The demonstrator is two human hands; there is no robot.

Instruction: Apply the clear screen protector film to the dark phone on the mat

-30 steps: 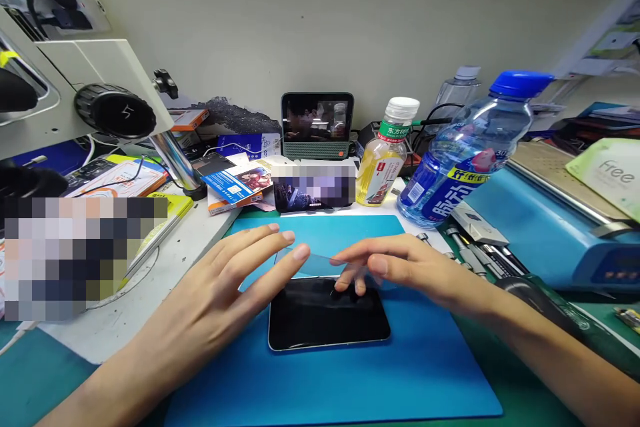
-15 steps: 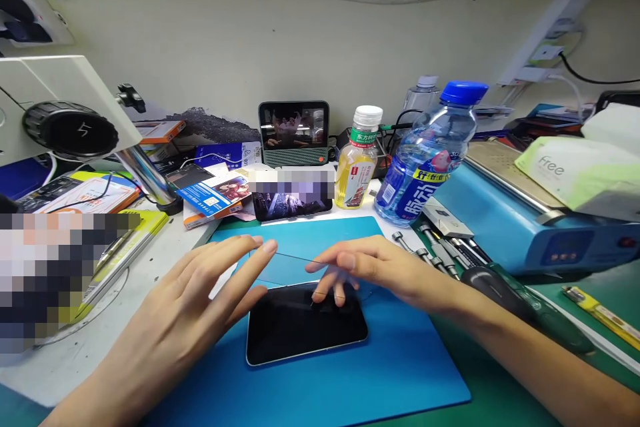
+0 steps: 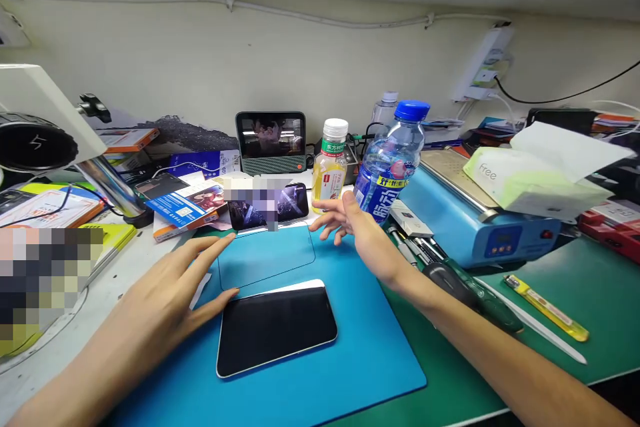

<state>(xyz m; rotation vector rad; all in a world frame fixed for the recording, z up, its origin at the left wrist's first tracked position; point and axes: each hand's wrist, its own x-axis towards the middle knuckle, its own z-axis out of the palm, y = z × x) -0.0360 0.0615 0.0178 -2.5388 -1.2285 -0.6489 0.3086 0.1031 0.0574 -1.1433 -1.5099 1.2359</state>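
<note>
A black-screened phone (image 3: 277,328) lies face up on the blue mat (image 3: 350,360). Just behind it a clear glass sheet (image 3: 267,255) lies flat on the mat. My left hand (image 3: 170,287) rests to their left with fingers spread; its index fingertip and thumb touch the sheet's left edge, the thumb by the phone's top corner. My right hand (image 3: 350,227) is open, fingers apart, hovering at the mat's far right corner. It is close to the yellow drink bottle (image 3: 330,167) and the tilted blue-capped water bottle (image 3: 390,163), holding nothing.
A microscope arm (image 3: 45,133) stands at left above packaging. A small screen device (image 3: 271,140) and a second phone (image 3: 293,201) sit behind the mat. Right of it are screwdrivers (image 3: 415,247), a blue machine (image 3: 480,220), a tissue pack (image 3: 540,180) and a yellow knife (image 3: 547,308).
Both hands let the clear sheet down; it now lies on the mat behind the phone. My right hand has moved away toward the bottles. The view has swung right.
</note>
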